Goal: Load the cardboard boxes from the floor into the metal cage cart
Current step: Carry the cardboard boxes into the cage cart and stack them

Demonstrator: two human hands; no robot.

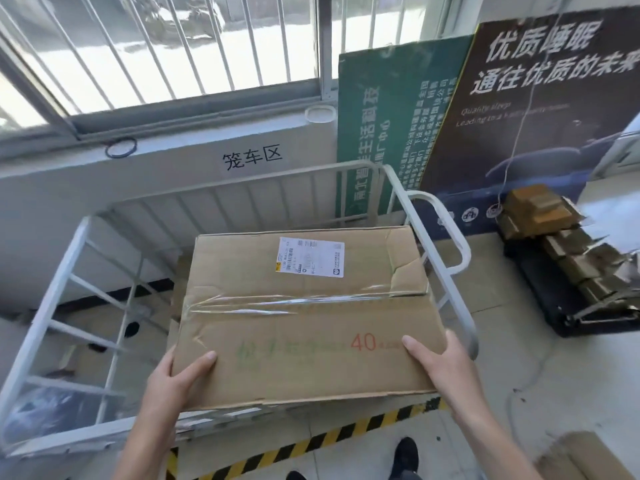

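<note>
We are holding a large cardboard box [304, 317] over the open top of the metal cage cart [446, 258], our left hand [173, 379] and right hand [440, 365] each keeping a firm grip on its near corners, thumbs lying on top. A white shipping label [311, 257] is sitting toward the box's far edge.
</note>
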